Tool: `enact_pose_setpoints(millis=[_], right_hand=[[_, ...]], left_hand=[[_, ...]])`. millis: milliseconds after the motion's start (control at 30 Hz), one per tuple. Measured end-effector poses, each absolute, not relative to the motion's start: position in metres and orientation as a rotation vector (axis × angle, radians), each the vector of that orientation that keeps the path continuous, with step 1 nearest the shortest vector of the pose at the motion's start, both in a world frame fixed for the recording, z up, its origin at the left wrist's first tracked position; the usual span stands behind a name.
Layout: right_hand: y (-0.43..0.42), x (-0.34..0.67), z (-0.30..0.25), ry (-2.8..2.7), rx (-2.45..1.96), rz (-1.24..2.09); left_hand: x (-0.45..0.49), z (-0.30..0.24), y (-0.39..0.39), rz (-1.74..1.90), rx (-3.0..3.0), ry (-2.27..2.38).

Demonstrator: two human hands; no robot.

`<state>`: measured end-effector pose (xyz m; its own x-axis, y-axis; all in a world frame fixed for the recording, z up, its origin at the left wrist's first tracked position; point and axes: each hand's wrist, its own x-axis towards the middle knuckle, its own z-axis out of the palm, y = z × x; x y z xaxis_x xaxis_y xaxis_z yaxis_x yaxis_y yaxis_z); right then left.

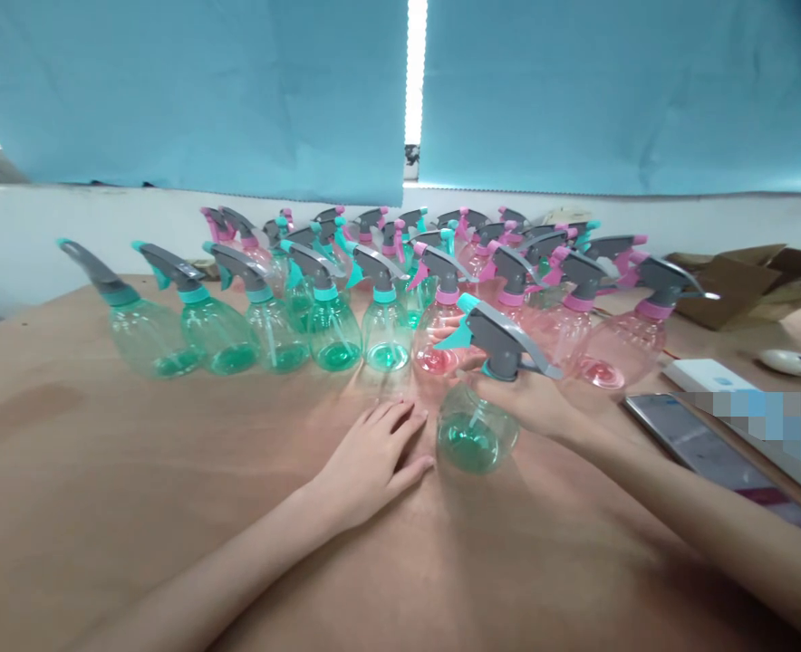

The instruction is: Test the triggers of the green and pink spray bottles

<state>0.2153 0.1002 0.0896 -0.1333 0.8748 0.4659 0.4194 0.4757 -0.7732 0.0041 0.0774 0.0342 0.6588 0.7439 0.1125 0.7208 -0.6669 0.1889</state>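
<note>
Your right hand is curled around the neck of a see-through green plastic spray bottle with a grey head and turquoise trigger; likely gripped there because the neck is narrow. Some fingers are hidden behind it. Bottle is in front of the row, just right of your left hand, leaning slightly; whether its base touches the brown wooden table is unclear. Your left hand lies palm down, fingers extended and a bit parted, holding nothing, probably for support. Front row seems grouped by colour: clear green bottles left, clear pink bottles right; colours mix behind. Heads mostly face left. Dark flat phone lies right, beyond your right forearm, maybe to keep the middle free.
</note>
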Motion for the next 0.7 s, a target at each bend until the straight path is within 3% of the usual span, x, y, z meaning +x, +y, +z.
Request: enact_pose_setpoints(millis=[333, 700], right_hand=[[0.099, 0.213, 0.095, -1.773, -1.101, 0.605], [0.1, 0.214, 0.095, -1.776, -1.088, 0.644]], left_hand=[[-0.009, 0.036, 0.016, 0.301, 2.712, 1.394], [-0.001, 0.009, -0.011, 0.568, 2.592, 1.721]])
